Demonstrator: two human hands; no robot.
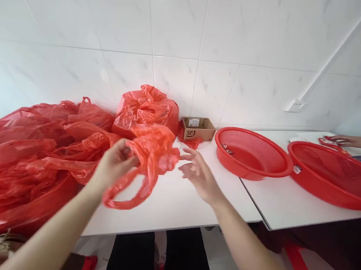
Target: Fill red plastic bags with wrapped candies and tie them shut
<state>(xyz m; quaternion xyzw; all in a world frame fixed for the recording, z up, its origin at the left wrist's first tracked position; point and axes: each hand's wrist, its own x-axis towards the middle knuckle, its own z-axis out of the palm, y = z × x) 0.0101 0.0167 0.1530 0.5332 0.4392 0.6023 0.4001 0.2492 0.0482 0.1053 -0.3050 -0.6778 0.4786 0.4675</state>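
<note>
- The red plastic carrier bag (152,153) was up in front of me, over the white table (204,210), crumpled into a bunch, with one handle loop hanging loose toward me.
- My left hand (118,160) had the bag pinched between thumb and fingers at its near side.
- My right hand (201,176) was at the bag's other end, fingers spread and gripping nothing; I couldn't tell whether a fingertip touched the plastic.
- By my judgement, I was partway through handling this bag: it was lifted clear, but neither smoothed out nor set down. I couldn't tell whether anything was inside.
- Just behind it stood a bulging red bag (147,108), its top bunched together.
- To my left lay a heap of red plastic bags (39,154), a good many, untouched by my hands.
- A small SF carton (203,134) sat by the wall.
- To my right was a red perforated basin (238,169) with a small silvery item inside, and beyond it a larger red basin (323,189).
- At the far right, a co-worker's hand (347,139) rested near a red packet (331,144).
</note>
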